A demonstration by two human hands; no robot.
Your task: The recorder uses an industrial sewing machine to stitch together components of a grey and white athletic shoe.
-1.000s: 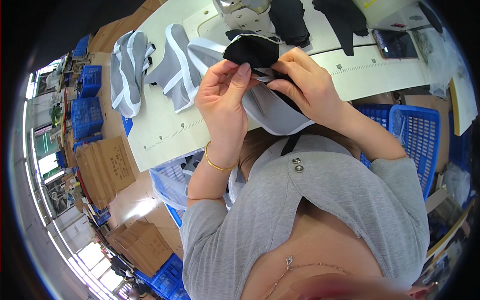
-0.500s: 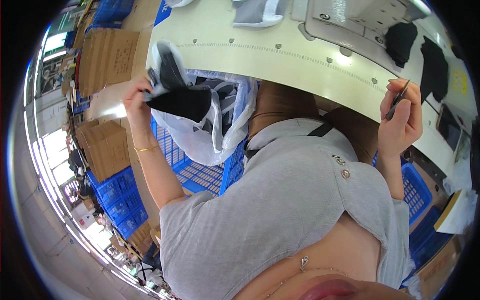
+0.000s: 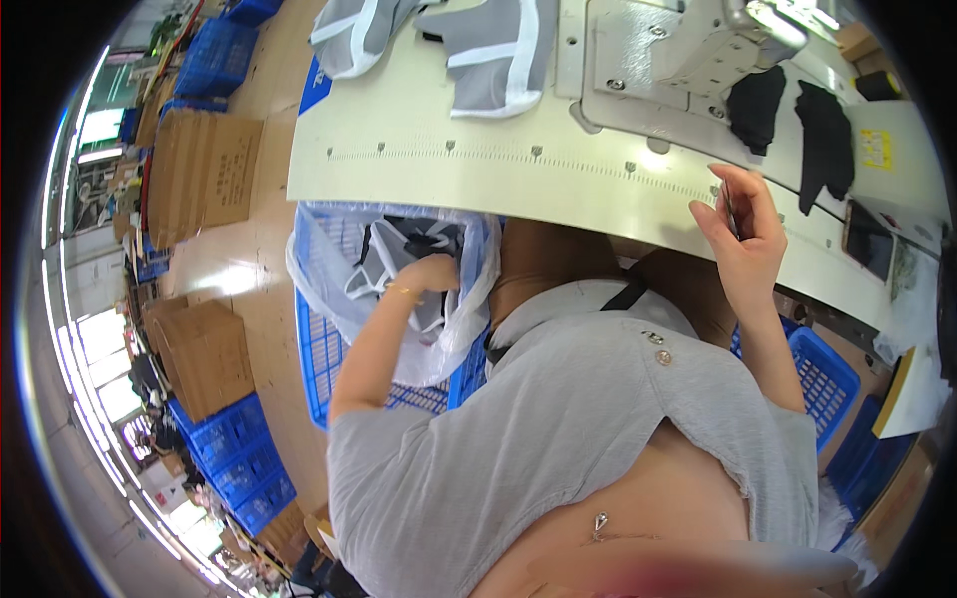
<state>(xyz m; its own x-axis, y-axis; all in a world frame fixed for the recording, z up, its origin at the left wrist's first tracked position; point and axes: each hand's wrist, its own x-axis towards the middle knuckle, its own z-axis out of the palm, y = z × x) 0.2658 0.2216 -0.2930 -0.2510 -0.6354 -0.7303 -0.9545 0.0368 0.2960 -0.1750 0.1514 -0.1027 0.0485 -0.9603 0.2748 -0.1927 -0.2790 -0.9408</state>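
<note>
My left hand (image 3: 434, 272) reaches down into a clear plastic bag (image 3: 424, 369) that lines a blue basket (image 3: 311, 374) left of my lap. Grey, white and black fabric pieces (image 3: 384, 261) fill the bag. The fingers point down among them and are hidden, so any grip on a piece cannot be made out. Above the table's front edge, my right hand (image 3: 746, 234) is closed on small dark thread snips (image 3: 733, 211), which show only in part between thumb and fingers.
A sewing machine (image 3: 688, 60) stands on the pale table (image 3: 399, 179). Grey pieces with white strips (image 3: 488, 60) lie at its left, black pieces (image 3: 825, 140) at its right, near a phone (image 3: 867, 239). Cartons (image 3: 204, 174) and blue crates (image 3: 234, 448) stand on the floor at left.
My left hand has gone from holding a black, grey and white fabric piece up beside the basket to down inside the bag. My right hand has shifted slightly left, still holding the snips.
</note>
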